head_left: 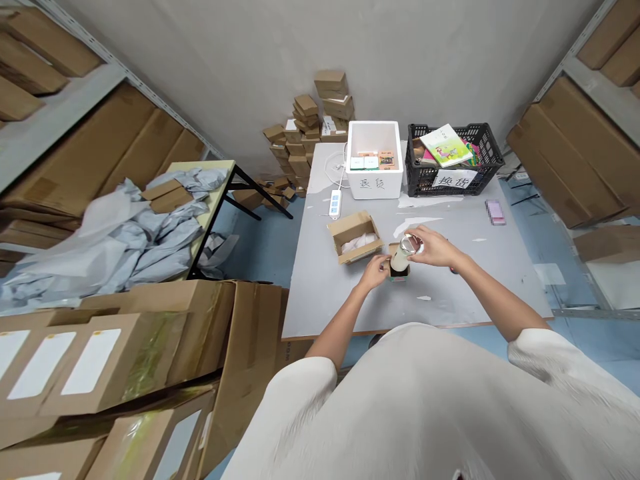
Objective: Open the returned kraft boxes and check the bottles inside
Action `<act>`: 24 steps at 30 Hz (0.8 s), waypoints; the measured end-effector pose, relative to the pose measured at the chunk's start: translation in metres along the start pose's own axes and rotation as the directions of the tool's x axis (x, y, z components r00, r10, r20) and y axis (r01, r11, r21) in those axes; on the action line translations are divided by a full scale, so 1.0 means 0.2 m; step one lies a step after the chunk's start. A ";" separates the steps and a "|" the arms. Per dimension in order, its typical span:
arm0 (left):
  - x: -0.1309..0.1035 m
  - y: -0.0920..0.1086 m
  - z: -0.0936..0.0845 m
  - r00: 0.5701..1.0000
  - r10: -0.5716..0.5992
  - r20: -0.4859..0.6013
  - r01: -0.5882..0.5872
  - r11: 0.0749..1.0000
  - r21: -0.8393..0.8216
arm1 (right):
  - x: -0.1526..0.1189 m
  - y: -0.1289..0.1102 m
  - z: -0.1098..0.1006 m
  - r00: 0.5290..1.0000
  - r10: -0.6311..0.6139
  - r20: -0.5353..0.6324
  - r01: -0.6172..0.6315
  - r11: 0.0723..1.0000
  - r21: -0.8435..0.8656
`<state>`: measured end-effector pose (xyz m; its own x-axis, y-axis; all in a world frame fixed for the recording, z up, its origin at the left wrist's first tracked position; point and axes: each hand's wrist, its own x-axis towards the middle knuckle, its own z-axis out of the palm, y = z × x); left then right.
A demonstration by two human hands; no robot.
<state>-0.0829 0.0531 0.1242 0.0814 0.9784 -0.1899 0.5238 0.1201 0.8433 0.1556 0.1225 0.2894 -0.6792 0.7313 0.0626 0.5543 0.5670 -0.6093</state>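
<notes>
My right hand [431, 247] grips the shiny silver lid of a pale cup-like tumbler [401, 257]. The tumbler stands tilted, its lower end inside the mouth of a small box [399, 277]. My left hand [375, 272] is closed on the left side of that small box, fingers at its rim. Just behind and to the left sits an open cardboard carton [356, 239] with pale wrapping material inside. How deep the tumbler reaches into the box is hidden.
On the grey table [325, 293] stand a white foam box [374, 180] with small boxes and a black crate [454, 180] holding books. A power strip [335, 204] lies left, a phone [495, 212] right. Stacked cartons [150, 347] flank the near left.
</notes>
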 end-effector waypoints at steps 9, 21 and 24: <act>-0.01 0.05 0.01 0.996 -0.085 0.038 0.080 0.988 0.129 | -0.06 -0.01 0.05 0.998 0.034 0.048 -0.033 0.999 -0.039; -0.01 0.04 0.06 0.961 -0.253 0.116 0.264 0.959 -0.103 | -0.10 0.06 0.25 0.990 0.139 0.006 -0.135 0.968 -0.212; -0.01 0.04 0.07 0.955 -0.279 0.101 0.290 0.948 -0.130 | -0.11 0.10 0.36 0.990 0.144 0.005 -0.138 0.957 -0.257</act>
<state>-0.0660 0.0503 0.1246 0.0176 0.8840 -0.4671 0.4098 0.4198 0.8099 0.1460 0.0908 0.2193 -0.5951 0.8031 -0.0299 0.7473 0.5393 -0.3881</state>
